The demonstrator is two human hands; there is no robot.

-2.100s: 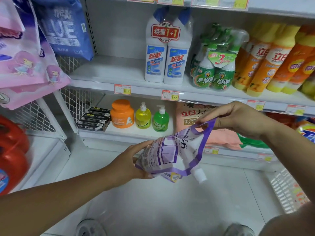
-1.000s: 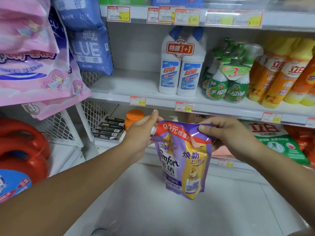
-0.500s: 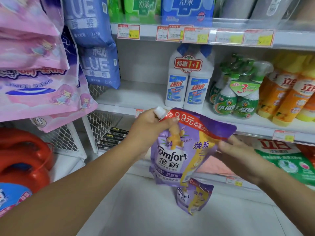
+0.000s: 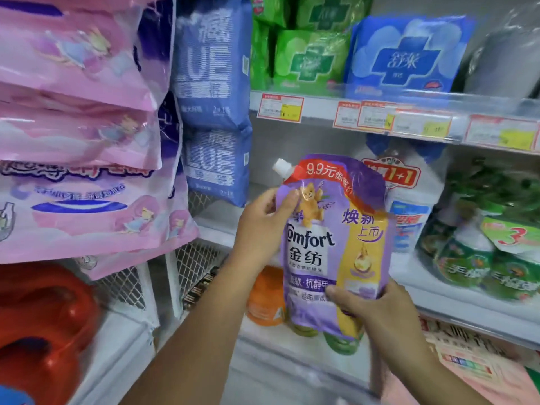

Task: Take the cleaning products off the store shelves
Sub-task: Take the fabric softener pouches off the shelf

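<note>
Left of the Comfort pouch (image 4: 330,247), pink packs (image 4: 73,200) were stacked up. Left hand (image 4: 263,226) pinched the Comfort pouch near the spout, probably to keep it upright, label facing out. It was off the shelf (image 4: 455,305), up in the air in front. Right hand (image 4: 377,311) gripped its bottom corner, taking the weight I'd guess. Right of it, green spray bottles (image 4: 482,258) sat shelved.

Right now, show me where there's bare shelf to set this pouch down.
Bare: the middle shelf between the blue packs and the white bottles. Crowded: right of that, green spray bottles fill it; the top shelf is packed with green packs.
</note>
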